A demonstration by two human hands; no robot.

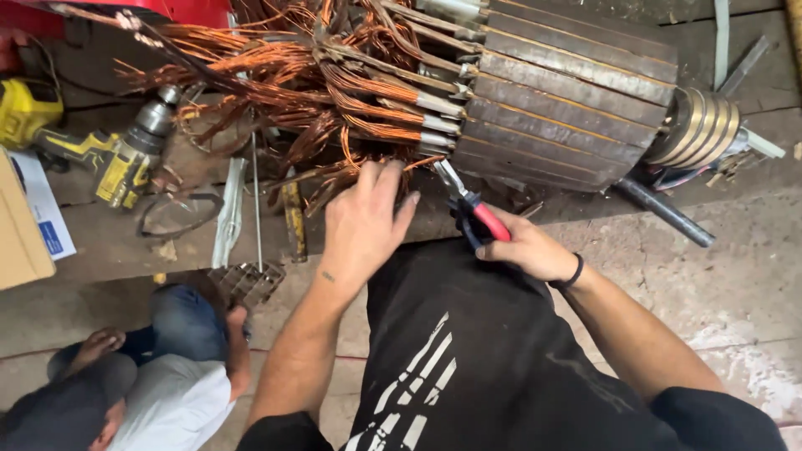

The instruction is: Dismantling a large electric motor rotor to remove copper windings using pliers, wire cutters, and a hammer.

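A: Two hands at the rotor (568,92). How far along?

B: Partway, I'd judge. Many copper wires (276,83) already hang loose and tangled off the left end; others are seated in the slots.

A: Grips?

B: Right hand (530,246) clenched on red-handled pliers (468,200), tips at the core's lower edge. Left hand (363,221) lies just beside, fingers curled into the low wires, touching them.

A: Nearby?

B: Yellow drill (100,159) on the worktop (100,242); another person (142,384) crouches below.

Copper-orange windings (284,75), dark brown rotor core (560,92) (thin gold stripes), red-and-black pliers (476,213), yellow-and-black drill (75,146).
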